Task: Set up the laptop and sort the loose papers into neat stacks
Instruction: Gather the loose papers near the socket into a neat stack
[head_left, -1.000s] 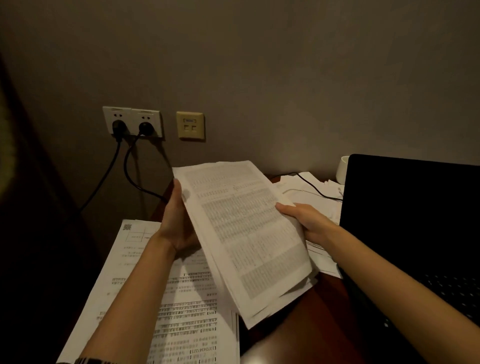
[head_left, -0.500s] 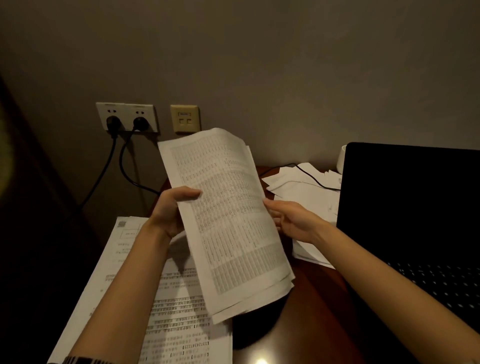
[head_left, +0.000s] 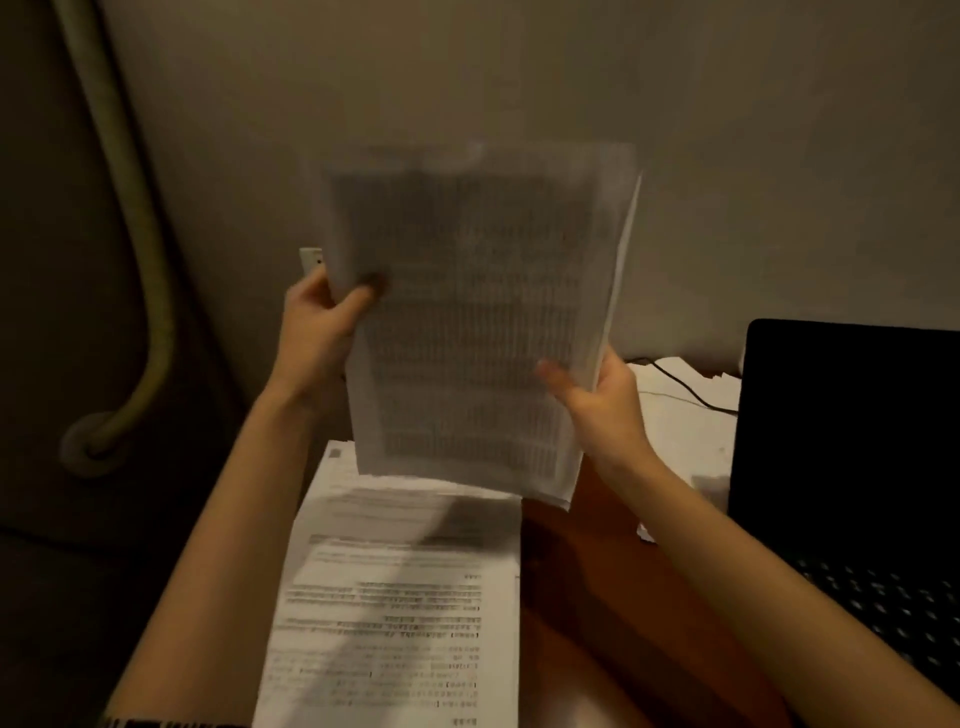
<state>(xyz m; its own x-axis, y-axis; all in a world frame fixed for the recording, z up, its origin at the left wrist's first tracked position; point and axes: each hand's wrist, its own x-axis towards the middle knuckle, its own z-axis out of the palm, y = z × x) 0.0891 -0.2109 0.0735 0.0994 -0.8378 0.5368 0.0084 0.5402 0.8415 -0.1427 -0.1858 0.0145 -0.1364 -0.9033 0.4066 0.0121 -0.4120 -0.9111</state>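
Paper dominates the head view: a sheaf of printed sheets (head_left: 467, 322) is held upright in the air in front of the wall, above the bench (head_left: 597, 597), its face covered with dense rows of small print that motion blur makes unreadable. The left hand (head_left: 317, 332) grips the sheaf's left edge about midway up, thumb on the printed face and fingers curled behind. The right hand (head_left: 597, 400) holds the lower right edge, thumb lying on the front and fingers wrapped round the back — the sheets fan apart slightly along that right side, so it looks like several pages rather than one. Below the sheaf, a stack of printed papers (head_left: 405, 613) lies flat on the reddish-brown bench near its left edge, partly crossed by the left forearm. To the right stands the open laptop (head_left: 852, 426), screen dark and upright, keyboard showing at the lower right corner. Between the laptop and the raised sheaf, more loose white sheets (head_left: 680, 415) lie on the bench toward the wall, with a thin black cable (head_left: 685, 389) running across them. Peeking out behind the left hand is the corner of a white wall socket plate (head_left: 310, 259).
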